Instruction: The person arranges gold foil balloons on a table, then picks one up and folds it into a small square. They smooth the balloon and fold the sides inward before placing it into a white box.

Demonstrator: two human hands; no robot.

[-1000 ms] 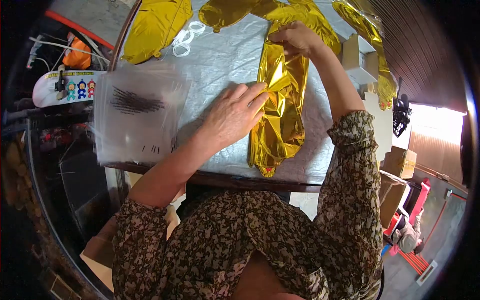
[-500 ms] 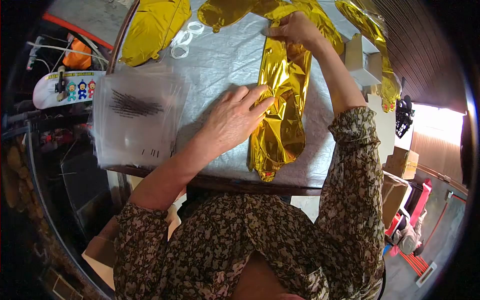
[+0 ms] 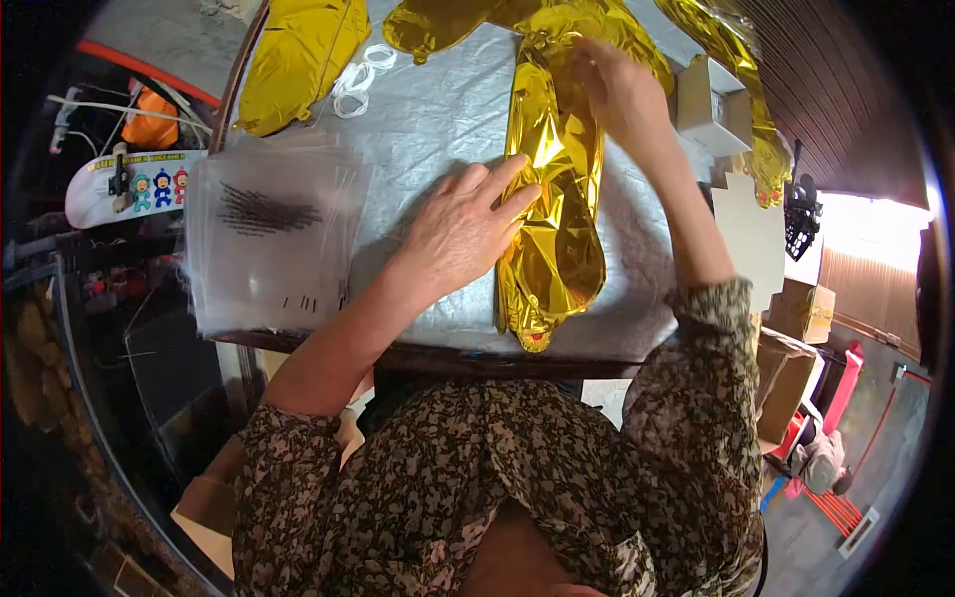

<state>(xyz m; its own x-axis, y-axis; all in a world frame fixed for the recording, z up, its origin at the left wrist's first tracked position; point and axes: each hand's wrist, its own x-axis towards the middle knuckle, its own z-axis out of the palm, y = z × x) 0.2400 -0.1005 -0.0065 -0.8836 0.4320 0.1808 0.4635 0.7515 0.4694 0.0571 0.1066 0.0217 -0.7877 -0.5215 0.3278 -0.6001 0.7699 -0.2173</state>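
Note:
A folded gold foil balloon [image 3: 549,224] lies lengthwise on the table, with a small red mark at its near end. My left hand [image 3: 466,227] rests on its left edge, fingers stretched out and apart, pressing the foil down. Toward the far end of the same balloon is my right hand [image 3: 627,99]; its fingers are blurred, and whether they hold any foil cannot be made out. More gold foil [image 3: 597,25] lies beyond it at the top of the table.
A stack of clear plastic bags [image 3: 274,234] lies at the left table edge. Beside another gold balloon [image 3: 298,65] are white string loops [image 3: 360,80]. A white box [image 3: 712,106] stands at the right, and a skateboard [image 3: 129,189] is left of the table.
My right hand has shifted slightly right and nearer from the balloon's far end, and its fingers are now blurred. My left hand stays on the foil.

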